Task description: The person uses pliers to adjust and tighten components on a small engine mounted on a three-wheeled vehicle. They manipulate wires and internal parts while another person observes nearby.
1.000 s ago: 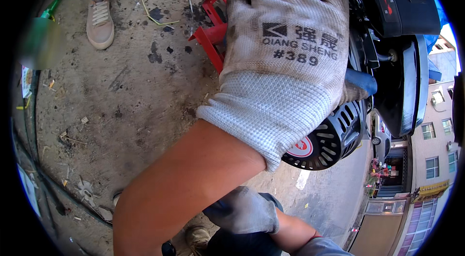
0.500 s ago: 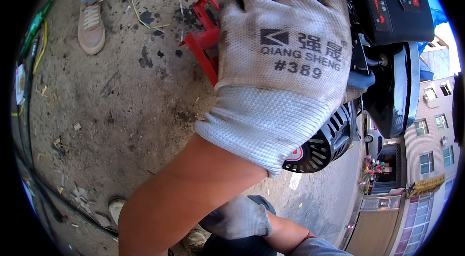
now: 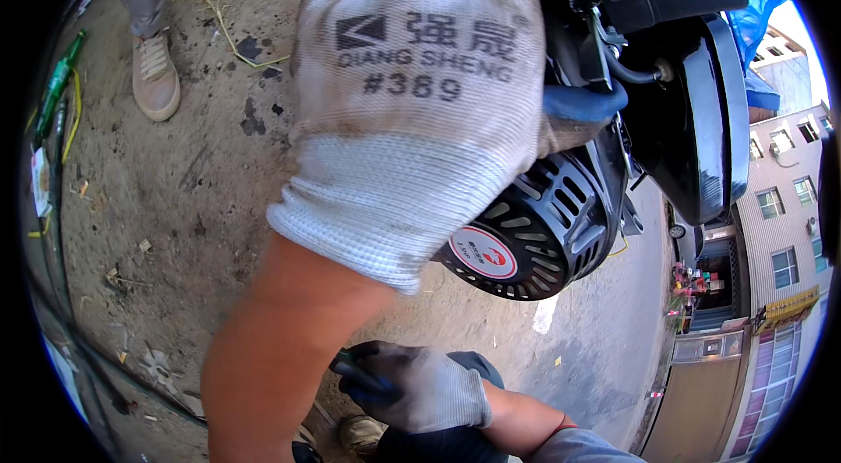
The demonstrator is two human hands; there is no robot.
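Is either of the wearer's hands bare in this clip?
No, the left hand and the right hand both wear knit gloves.

Knit cloth glove [image 3: 407, 126], glossy engine [image 3: 585, 222]

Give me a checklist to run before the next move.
1. Left hand gloved: ok.
2. Right hand gloved: ok.
3. Left hand's grip on the black machine: cannot tell; cut off at the picture's top.
4. Right hand apart from the machine: ok.
5. Ground free of clutter: not ok; black cables and a green bottle lie at the left.
6. Other person's beige shoe apart from the left hand: ok.
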